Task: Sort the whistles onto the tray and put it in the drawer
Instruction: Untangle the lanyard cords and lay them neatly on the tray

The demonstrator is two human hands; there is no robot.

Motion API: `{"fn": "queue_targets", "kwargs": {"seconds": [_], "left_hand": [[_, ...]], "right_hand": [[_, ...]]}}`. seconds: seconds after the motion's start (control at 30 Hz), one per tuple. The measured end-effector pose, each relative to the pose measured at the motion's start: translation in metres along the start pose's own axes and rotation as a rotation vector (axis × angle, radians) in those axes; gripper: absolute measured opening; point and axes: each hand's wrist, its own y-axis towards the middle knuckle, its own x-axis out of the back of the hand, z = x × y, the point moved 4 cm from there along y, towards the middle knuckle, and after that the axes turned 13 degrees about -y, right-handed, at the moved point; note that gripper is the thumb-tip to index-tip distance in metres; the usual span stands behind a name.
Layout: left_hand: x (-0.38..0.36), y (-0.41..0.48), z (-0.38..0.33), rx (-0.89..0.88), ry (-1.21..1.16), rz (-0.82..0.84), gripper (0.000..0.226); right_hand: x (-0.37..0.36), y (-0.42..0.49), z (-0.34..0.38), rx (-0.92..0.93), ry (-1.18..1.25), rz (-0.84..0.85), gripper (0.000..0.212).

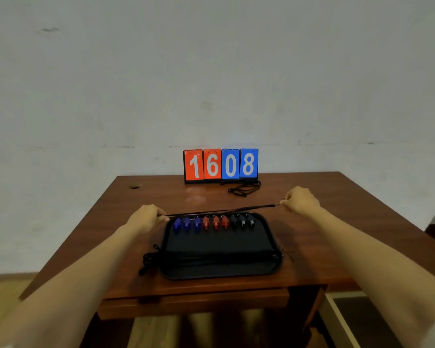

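Across the far rim of the black tray (pixel 220 272) on the table (pixel 136 209), I see my left hand (pixel 146 218) pinching one end of a lanyard cord (pixel 221 210), which runs taut left to right just above the row of whistles (pixel 215 222), blue, then red, then black, to my right hand (pixel 300 200) pinching the other end. Both grips are narrow, closed on cord. I judge laying it down comes next; the drawer (pixel 194 301) lies below, nearer me.

Both arms reach forward, left hand (pixel 147 218) and right hand (pixel 300 199) pinched closed, well apart.
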Motion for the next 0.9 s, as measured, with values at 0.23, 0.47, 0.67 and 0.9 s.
{"fn": "queue_targets", "kwargs": {"seconds": [0.23, 0.47, 0.67, 0.9], "left_hand": [[-0.038, -0.013, 0.022, 0.068, 0.058, 0.181, 0.038], [-0.049, -0.023, 0.036, 0.112, -0.133, -0.006, 0.014], [-0.059, -0.029, 0.050, 0.152, -0.086, -0.078, 0.023], [-0.068, -0.035, 0.052, 0.171, 0.094, -0.059, 0.036]], "right_hand": [[-0.044, -0.020, -0.017, -0.052, -0.081, 0.088, 0.026], [-0.073, -0.033, -0.031, -0.085, -0.078, 0.173, 0.020], [-0.082, -0.038, -0.036, -0.094, -0.084, 0.215, 0.019], [-0.090, -0.037, -0.035, -0.075, -0.076, 0.211, 0.025]]}}
